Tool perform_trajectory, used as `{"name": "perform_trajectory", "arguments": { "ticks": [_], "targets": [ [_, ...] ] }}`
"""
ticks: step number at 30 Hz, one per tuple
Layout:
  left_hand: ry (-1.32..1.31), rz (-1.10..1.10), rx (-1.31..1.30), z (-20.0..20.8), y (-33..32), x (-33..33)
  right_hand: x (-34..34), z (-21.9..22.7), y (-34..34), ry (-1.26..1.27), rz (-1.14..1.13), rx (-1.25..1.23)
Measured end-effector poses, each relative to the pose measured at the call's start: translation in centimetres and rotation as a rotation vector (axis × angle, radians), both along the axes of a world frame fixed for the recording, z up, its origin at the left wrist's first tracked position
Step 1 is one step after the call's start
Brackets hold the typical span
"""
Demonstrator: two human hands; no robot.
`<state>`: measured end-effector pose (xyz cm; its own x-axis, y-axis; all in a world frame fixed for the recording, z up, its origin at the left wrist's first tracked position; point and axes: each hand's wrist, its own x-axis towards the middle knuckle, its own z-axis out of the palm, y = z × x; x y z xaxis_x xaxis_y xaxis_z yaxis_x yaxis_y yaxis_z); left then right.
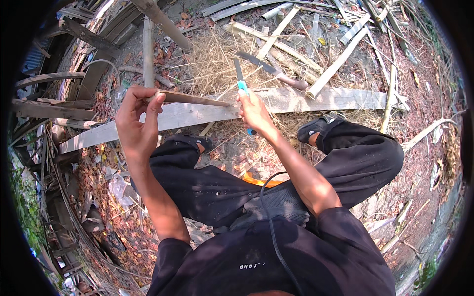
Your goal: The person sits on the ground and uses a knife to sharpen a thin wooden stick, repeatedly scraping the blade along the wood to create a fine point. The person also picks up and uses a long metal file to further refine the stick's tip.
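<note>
My left hand [139, 118] pinches one end of a thin brown strip, wood or bamboo [192, 98], between thumb and fingers. The strip points right, and its far end lies over the grey wooden plank [192, 114]. My right hand [256, 111] is closed round the blue handle of a knife [239, 70], whose grey blade points up and away from me. Blade and strip look apart, with the strip's far end just left of my right hand. Beyond the right hand, a big curved knife with a wooden handle [276, 72] rests over straw, its handle close to the plank.
Pale shavings [210, 61] are heaped behind the plank. Split bamboo pieces [335, 66] lie at the far right. A wooden post [160, 22] stands beyond my left hand, and stacked boards [54, 111] fill the left side. A black cable [269, 217] runs down over my clothes.
</note>
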<state>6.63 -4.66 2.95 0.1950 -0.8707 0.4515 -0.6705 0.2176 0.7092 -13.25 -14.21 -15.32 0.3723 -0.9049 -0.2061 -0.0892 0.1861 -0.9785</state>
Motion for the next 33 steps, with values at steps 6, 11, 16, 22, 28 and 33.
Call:
{"name": "perform_trajectory", "arguments": {
  "ticks": [6,11,16,22,28,33],
  "targets": [
    [0.103,-0.057,-0.064,-1.5,-0.5,-1.6,1.8,5.9,3.2,0.307,0.1,-0.327],
    [0.174,-0.059,-0.163,-2.1,-0.7,-2.8,2.3,-1.9,1.9,0.549,0.238,-0.353],
    [0.182,-0.031,-0.185,-2.5,-0.2,-1.0,2.9,-2.5,1.3,0.53,0.243,-0.296],
    [0.193,-0.059,-0.14,-2.3,-0.3,0.0,2.8,-3.8,1.3,0.431,0.237,-0.407],
    [0.225,-0.05,-0.121,-2.2,0.2,-0.4,-0.5,1.2,-1.0,-0.419,0.391,0.698],
    [0.125,-0.033,-0.157,-2.9,1.1,-2.0,0.2,2.9,1.2,0.233,0.226,-0.427]
  ]
}}
